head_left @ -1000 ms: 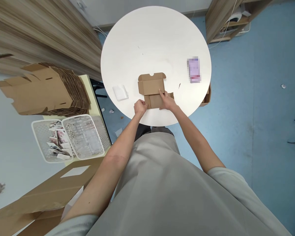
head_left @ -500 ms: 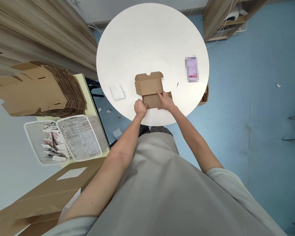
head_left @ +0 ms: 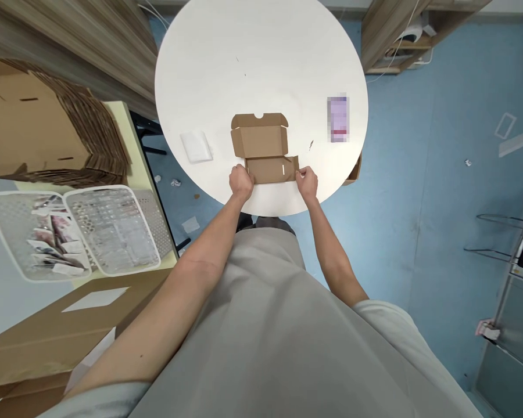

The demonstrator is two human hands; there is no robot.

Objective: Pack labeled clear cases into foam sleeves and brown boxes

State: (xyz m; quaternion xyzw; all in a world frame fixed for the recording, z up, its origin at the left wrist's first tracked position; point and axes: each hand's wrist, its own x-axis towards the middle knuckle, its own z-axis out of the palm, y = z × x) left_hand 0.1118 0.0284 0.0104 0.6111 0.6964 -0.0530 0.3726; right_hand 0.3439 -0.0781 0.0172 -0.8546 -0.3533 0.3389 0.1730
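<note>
Two hands: the bare left hand (head_left: 242, 181) and right hand (head_left: 307, 183), both over the near edge of the round white tabletop (head_left: 279, 69).
Left grip: fingers curled closed on the left end of the cardboard box (head_left: 264, 141).
Right grip: thumb and fingers pinching the small flap at the box's right end.
Cardboard box: on the near part of the tabletop, between the hands; its lid lies open on the far side, with a notch in the far edge.
White packet (head_left: 196, 147): flat on the tabletop, left of the box and apart from it.
Purple item (head_left: 338, 120): pixelated, near the tabletop's right edge.
Baskets: the right basket (head_left: 150, 212) holds clear packs, the left basket (head_left: 9, 220) mixed packets.
Cardboard stack (head_left: 43, 128): flat pieces, beyond the baskets.
Wooden shelf (head_left: 386, 35): far right, past the tabletop.
</note>
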